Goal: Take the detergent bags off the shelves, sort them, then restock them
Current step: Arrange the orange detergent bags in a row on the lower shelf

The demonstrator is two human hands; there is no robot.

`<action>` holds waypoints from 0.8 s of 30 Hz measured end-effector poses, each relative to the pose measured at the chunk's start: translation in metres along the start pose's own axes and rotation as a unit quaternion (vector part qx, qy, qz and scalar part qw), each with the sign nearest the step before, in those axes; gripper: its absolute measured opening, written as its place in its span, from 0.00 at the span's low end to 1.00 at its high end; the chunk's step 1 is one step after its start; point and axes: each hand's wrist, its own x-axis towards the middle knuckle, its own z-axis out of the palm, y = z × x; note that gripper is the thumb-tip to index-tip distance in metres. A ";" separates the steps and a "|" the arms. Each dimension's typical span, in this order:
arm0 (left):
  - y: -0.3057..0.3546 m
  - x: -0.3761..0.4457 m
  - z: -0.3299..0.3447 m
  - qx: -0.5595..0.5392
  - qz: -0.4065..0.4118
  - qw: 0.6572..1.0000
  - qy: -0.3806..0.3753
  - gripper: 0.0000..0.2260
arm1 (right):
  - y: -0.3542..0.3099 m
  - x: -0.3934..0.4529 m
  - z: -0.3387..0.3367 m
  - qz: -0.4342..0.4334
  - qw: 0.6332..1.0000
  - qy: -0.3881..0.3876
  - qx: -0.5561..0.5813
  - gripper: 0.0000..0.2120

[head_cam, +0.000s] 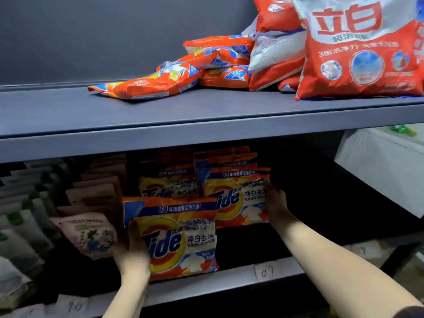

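Both my hands are inside the lower shelf (206, 286), working the orange Tide detergent bags. My left hand (133, 251) grips the left edge of the front bag (174, 237), which stands upright at the shelf's front lip, fingers wrapped behind it and thumb on its face. My right hand (274, 200) rests against the right edge of the rear bag (231, 198), which heads a row standing deeper in; the fingers look fairly straight against the packet, though blur prevents a firm reading of the grip. A second row of Tide bags (167, 184) stands just beside it to the left. Left of those sits a pink bag (86, 235), tilted, with further pale packets beyond. On the upper shelf (160, 115) several orange bags (160, 81) lie flat and loosely piled, next to a large red-and-white bag (360, 56) leaning upright. Paper labels (266, 270) are stuck along the lower shelf's edge. Assessment: the step in hand is handling Tide bags on the lower shelf; I cannot tell whether they are going in or coming out. The next move calls for a firm hold on the soft front bag so it stays square-faced and does not topple its neighbours.
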 end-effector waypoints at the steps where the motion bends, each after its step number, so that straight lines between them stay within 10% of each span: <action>1: -0.004 0.004 0.003 -0.017 0.017 1.000 0.014 0.17 | 0.006 0.008 0.007 -0.011 0.999 0.014 -0.026 0.07; 5: -0.011 0.018 0.011 -0.033 0.021 0.999 -0.016 0.10 | 0.034 0.039 0.017 -0.024 0.982 0.039 -0.185 0.21; 14: -0.012 0.066 0.050 -0.027 0.057 0.998 0.007 0.13 | 0.036 0.030 0.004 -0.099 0.957 0.045 -0.268 0.21; 19: -0.024 0.074 0.073 0.123 0.074 0.990 0.002 0.23 | 0.053 -0.014 -0.009 -0.350 0.830 0.065 -0.430 0.18; 24: -0.058 0.047 0.067 0.364 0.279 0.887 -0.060 0.34 | 0.072 -0.020 -0.009 -0.389 0.787 -0.079 -0.472 0.27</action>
